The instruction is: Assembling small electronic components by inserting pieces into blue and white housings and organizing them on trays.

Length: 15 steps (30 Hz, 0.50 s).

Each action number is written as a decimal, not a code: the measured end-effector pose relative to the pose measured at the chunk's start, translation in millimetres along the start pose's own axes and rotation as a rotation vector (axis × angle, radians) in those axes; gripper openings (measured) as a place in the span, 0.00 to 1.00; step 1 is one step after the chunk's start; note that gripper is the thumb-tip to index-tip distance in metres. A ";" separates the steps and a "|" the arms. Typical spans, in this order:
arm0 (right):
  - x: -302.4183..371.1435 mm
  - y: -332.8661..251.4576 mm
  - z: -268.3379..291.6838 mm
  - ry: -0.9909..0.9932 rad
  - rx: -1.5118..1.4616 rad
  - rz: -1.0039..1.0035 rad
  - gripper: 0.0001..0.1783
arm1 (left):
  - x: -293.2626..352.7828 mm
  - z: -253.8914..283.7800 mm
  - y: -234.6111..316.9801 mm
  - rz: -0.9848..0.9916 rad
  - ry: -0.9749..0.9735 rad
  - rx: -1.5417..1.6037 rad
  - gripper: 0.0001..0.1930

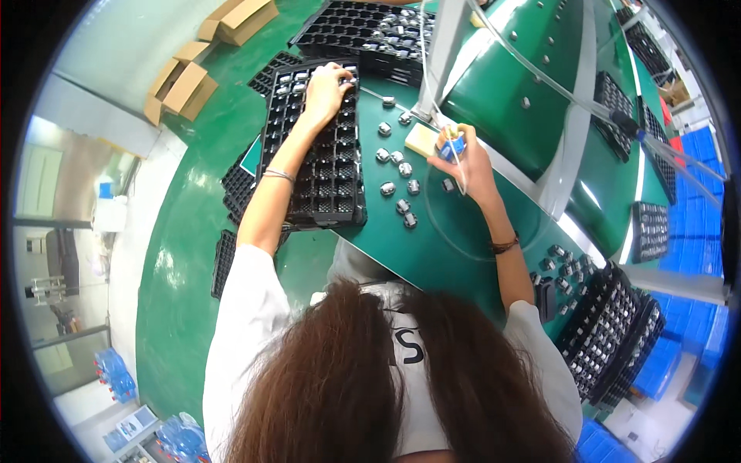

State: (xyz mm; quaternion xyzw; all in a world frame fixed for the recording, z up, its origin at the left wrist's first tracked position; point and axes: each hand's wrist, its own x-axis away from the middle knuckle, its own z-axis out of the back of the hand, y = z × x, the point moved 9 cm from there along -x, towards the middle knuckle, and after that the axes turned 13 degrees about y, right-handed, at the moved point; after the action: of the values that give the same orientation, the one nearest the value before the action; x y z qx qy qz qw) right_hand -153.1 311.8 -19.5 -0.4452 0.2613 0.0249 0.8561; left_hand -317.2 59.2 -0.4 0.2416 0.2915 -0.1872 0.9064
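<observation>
My left hand (326,94) reaches over the far end of a black compartment tray (328,177). Its fingers are closed together on a small silver part (350,75) in the far right corner; they hide some of it. Other silver parts fill cells in the tray's far rows, while the nearer cells show bare black bottoms. In my right hand (472,166) is a small blue-and-yellow tool (452,143) with a thin white tube or cord. Just left of that hand lies a pale yellow block (422,140). Loose silver parts (387,187) are scattered between my two hands on the green table (378,231).
A green conveyor belt (494,85) carries small parts beyond a metal frame (567,166). Stacked black trays (606,336) stand at the right, beside more loose parts. Another loaded tray (324,31) is at the back. Cardboard boxes (181,89) sit at the far left.
</observation>
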 end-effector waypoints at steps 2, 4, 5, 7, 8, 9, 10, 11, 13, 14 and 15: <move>3.0 3.3 11.9 -0.072 0.051 -0.073 0.38 | -4.0 -6.3 -3.0 -0.005 -0.030 0.034 0.08; 4.2 10.1 23.2 -0.083 0.044 -0.100 0.38 | -7.9 -6.2 -6.9 0.007 -0.023 0.082 0.07; 5.1 14.2 26.4 -0.102 0.030 -0.118 0.38 | -10.1 -3.8 -9.2 0.012 -0.010 0.091 0.07; 4.8 21.1 29.0 -0.115 0.008 -0.159 0.38 | -14.3 2.0 -18.5 0.085 0.000 0.210 0.07; 4.8 24.9 28.5 -0.141 -0.007 -0.208 0.39 | -17.2 8.9 -16.7 0.112 0.022 0.242 0.08; 6.0 27.8 26.7 -0.168 -0.024 -0.255 0.39 | -20.1 10.4 -18.8 0.182 -0.021 0.316 0.09; 6.5 26.1 23.8 -0.166 -0.024 -0.255 0.39 | -18.4 12.6 -20.0 0.286 -0.047 0.481 0.10; 3.6 17.4 23.4 -0.103 -0.051 -0.194 0.37 | -16.4 13.7 -16.3 0.383 -0.075 0.649 0.10; 2.6 10.8 17.4 0.007 -0.080 -0.144 0.36 | -1.5 7.6 0.0 0.592 -0.175 0.901 0.15; 1.2 2.5 9.2 0.051 -0.078 -0.073 0.34 | 12.2 8.4 2.3 0.711 -0.174 1.104 0.16; -0.8 -3.7 7.0 0.103 -0.064 -0.006 0.31 | 25.1 4.4 12.0 0.825 -0.185 1.318 0.17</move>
State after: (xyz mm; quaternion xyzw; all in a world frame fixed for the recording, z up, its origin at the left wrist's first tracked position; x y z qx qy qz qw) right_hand -149.8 315.2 -13.1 -0.4737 0.3029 0.0079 0.8269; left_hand -290.5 61.5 -8.8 0.8020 -0.0698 0.0108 0.5931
